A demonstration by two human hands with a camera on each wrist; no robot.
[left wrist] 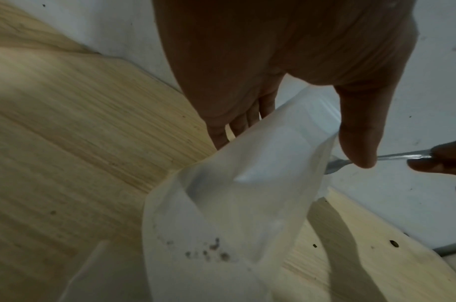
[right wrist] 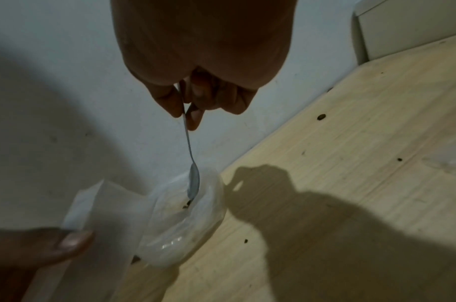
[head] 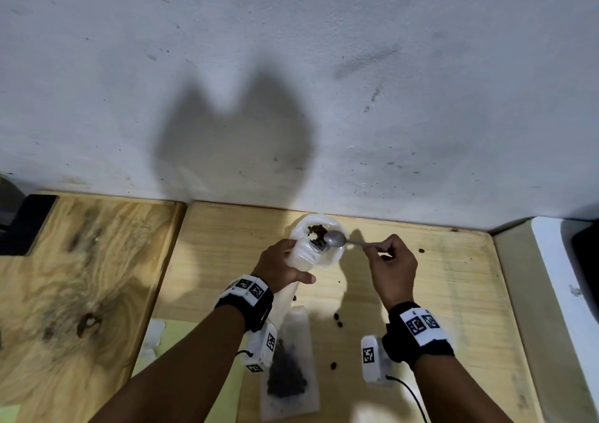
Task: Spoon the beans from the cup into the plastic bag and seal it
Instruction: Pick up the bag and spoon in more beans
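Observation:
A translucent plastic cup (head: 334,255) stands near the wall with dark beans (head: 316,233) inside. My right hand (head: 377,251) pinches the handle of a metal spoon (head: 335,238), whose bowl sits in the cup's mouth by the beans; the spoon (right wrist: 194,181) also shows in the right wrist view, dipped into the cup (right wrist: 185,235). My left hand (head: 285,262) grips a clear plastic bag (head: 299,255) upright just left of the cup. The bag (left wrist: 247,183) hangs from thumb and fingers, with a few dark bits low inside.
A second clear bag (head: 288,370) holding many beans lies flat at the table's front. Loose beans (head: 338,320) dot the wooden table (head: 453,293). A white appliance (head: 557,276) borders the right side; the wall (head: 291,98) is just behind the cup.

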